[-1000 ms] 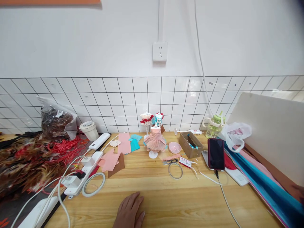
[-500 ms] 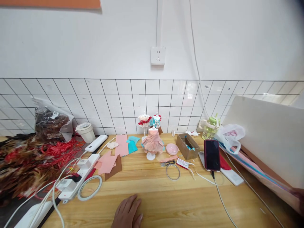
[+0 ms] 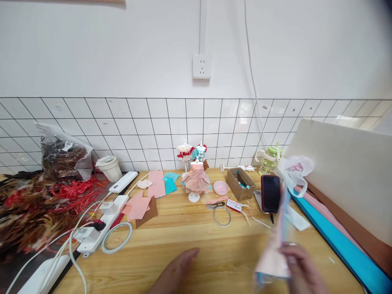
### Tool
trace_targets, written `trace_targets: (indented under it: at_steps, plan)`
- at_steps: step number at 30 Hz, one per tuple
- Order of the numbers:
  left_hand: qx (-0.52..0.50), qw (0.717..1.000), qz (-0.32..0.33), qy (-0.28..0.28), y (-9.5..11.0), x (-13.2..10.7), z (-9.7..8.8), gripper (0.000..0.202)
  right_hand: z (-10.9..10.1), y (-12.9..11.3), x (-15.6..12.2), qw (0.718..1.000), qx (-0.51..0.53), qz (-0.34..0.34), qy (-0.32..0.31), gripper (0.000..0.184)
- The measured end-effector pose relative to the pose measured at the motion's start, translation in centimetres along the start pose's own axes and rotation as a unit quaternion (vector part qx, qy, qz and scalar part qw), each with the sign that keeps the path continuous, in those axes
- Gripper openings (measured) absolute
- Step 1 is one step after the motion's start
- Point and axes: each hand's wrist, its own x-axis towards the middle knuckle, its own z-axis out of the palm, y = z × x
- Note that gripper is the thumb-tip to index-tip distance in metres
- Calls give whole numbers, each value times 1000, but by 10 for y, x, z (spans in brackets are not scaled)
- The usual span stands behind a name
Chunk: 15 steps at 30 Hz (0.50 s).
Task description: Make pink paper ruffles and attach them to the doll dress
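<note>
My right hand (image 3: 301, 265) grips a long bundle of thin pink and blue sheets (image 3: 274, 253) above the right side of the table. The bundle is smeared by motion, and I cannot tell if it is paper or cloth. It passes in front of the smartphone's edge. My left hand (image 3: 179, 269) holds nothing and is held edge-on at the front of the table, fingers stretched toward the right. Beyond it stands a small dress form (image 3: 196, 179) in a pink ruffled dress, with two smaller dressed forms behind.
Thread snips (image 3: 219, 205), a pink bowl (image 3: 221, 188) and a brown box (image 3: 241, 183) lie mid-table. A smartphone (image 3: 270, 194) stands right, near stacked sheets (image 3: 346, 237) along the edge. Left are pink scraps (image 3: 139, 207), a tape roll (image 3: 116, 237), a power strip (image 3: 105, 220) and feathers (image 3: 39, 220).
My right hand has come in from the right edge, bringing the pink and blue sheets over the table. My left hand has shifted right and turned from palm-down to edge-on.
</note>
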Motion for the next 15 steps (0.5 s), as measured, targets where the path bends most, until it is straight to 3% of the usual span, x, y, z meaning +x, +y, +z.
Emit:
trace_targets:
  at_steps: [2, 3, 5, 7, 10, 12, 15]
  plan:
    - [-208, 966, -83, -128, 35, 12, 4, 79, 44, -18, -13, 991, 53, -39, -113, 23]
    - [-265, 945, -101, -162, 51, 17, 6, 76, 63, -28, -19, 980, 80, -63, -170, 24]
    - [-319, 933, -62, -154, 72, 22, 9, 72, 90, -41, -27, 965, 116, -76, -222, 30]
    - [-343, 927, -37, -149, 75, 21, 6, 80, 100, -43, -29, 948, 136, -67, -279, 50]
    - [-359, 921, -95, -118, 54, 4, -12, 74, 87, -25, -23, 950, 72, -104, -286, 49]
    - [-371, 915, -144, -69, 31, -15, -34, 68, 67, -2, -14, 967, -39, -126, -219, 39]
    - [-334, 911, -232, 66, 0, -49, -74, 53, 35, 36, 0, 979, -175, -36, -97, 35]
